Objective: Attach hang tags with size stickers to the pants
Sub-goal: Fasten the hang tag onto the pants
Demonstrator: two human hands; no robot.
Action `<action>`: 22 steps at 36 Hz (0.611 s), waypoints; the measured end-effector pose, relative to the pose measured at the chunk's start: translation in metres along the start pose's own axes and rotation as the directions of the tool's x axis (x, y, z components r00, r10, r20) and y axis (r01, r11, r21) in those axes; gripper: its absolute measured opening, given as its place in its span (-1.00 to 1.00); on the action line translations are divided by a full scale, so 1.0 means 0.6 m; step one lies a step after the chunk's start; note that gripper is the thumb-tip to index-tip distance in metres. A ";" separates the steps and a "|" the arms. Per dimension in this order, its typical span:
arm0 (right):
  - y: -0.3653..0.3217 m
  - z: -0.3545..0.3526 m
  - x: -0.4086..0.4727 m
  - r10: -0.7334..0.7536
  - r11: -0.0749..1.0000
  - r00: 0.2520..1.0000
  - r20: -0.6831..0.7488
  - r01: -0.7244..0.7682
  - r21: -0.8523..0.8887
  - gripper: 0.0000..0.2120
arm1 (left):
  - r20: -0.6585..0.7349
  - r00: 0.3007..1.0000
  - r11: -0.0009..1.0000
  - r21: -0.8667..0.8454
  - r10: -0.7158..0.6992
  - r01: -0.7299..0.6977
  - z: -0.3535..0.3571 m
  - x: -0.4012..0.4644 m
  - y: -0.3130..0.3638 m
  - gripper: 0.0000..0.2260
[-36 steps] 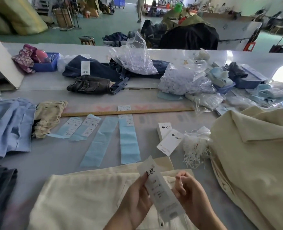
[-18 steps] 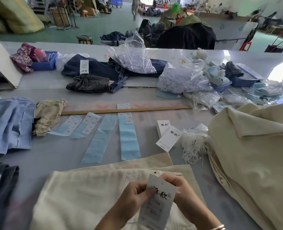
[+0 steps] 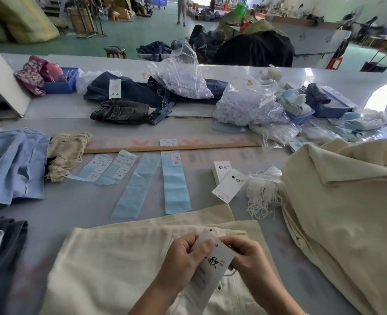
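Observation:
Cream pants (image 3: 110, 264) lie flat at the table's near edge. Over them my left hand (image 3: 183, 258) and my right hand (image 3: 247, 258) both pinch a white hang tag (image 3: 215, 262) with black characters, and a thin white string shows under my right fingers. Further back lie blue sticker backing strips (image 3: 175, 185), some with white size stickers (image 3: 176, 160). A small stack of spare hang tags (image 3: 226, 180) sits beside a bundle of white strings (image 3: 263, 194).
A pile of cream pants (image 3: 347, 205) fills the right side. A wooden ruler (image 3: 172, 147) crosses the middle. Blue garments (image 3: 10, 164), a beige cloth (image 3: 67, 153), dark jeans (image 3: 124, 112) and plastic bags (image 3: 244, 103) crowd the left and back.
Both hands have lowered the hang tag toward the pants' waistband, and the tag turned so its printed characters face up.

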State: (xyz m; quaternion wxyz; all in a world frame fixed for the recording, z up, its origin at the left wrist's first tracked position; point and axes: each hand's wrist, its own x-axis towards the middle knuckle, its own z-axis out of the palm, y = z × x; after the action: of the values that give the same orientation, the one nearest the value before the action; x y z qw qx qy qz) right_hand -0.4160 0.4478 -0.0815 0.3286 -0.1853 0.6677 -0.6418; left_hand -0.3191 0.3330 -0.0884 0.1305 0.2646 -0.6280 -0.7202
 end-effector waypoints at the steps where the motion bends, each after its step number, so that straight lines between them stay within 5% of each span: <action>1: 0.002 0.001 -0.002 0.008 1.000 1.000 0.000 -0.008 0.011 -0.80 | -0.004 1.000 1.000 -0.007 -0.001 0.001 0.001 -0.001 0.000 -0.71; 6: 0.006 0.004 -0.013 0.006 1.000 0.999 -0.036 -0.005 0.010 -0.92 | -0.003 1.000 0.999 -0.035 -0.013 0.013 0.004 -0.005 0.006 -0.72; 12: 0.003 0.004 -0.014 -0.046 0.997 0.998 -0.044 0.043 -0.062 -0.69 | -0.002 1.000 1.000 -0.024 -0.016 0.016 0.004 -0.007 0.006 -0.68; 22: -0.003 0.001 -0.021 0.152 0.916 0.987 -0.047 -0.123 0.383 -0.77 | -0.044 0.995 0.978 0.192 0.086 -0.076 0.003 -0.005 -0.012 -0.63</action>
State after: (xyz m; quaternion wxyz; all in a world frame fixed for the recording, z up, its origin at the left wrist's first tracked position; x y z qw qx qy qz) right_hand -0.4070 0.4557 -0.0770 0.3770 -0.0467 0.5546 -0.7404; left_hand -0.3166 0.3371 -0.0949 0.1501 0.2687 -0.7006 -0.6438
